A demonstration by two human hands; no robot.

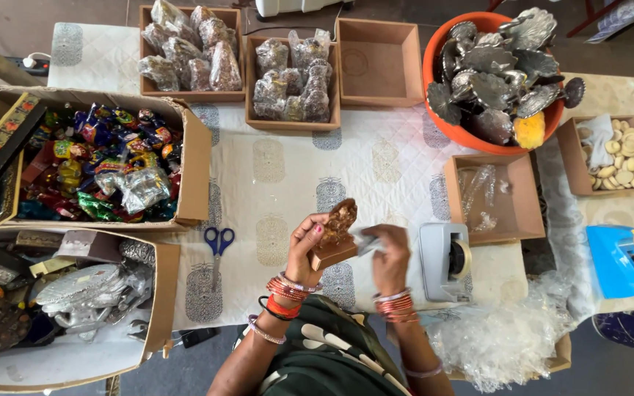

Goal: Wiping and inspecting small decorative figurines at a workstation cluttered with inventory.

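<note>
Low in the middle of the frame, the person's left hand [304,246] is closed around a small brown figurine [337,229], holding it upright just above the patterned white tablecloth [376,165]. The right hand [389,258] sits right beside it, fingers pinched on a scrap of clear wrap [365,242] that touches the figurine's base. Both wrists carry red and orange bangles.

Just left of the hands lie blue-handled scissors [219,240] on the cloth. Just right of them stands a grey tape dispenser [443,258], and further right, near the edge, a blue tape dispenser [618,260].

At the left of the frame is a large cardboard box [196,158] filled with bright foil-wrapped pieces, and below it another open carton [157,293] holding silvery trays and odds and ends.

Along the top edge sit three small brown boxes: two packed with wrapped figurines [188,55], one bare [379,62]. At the upper right an orange tub [464,132] is heaped with dark metal leaf-shaped pieces. Below it a shallow box [519,209] holds clear bags, and at the far right another box [572,158] holds pale round discs. A heap of clear plastic [504,341] sits at the lower right.
</note>
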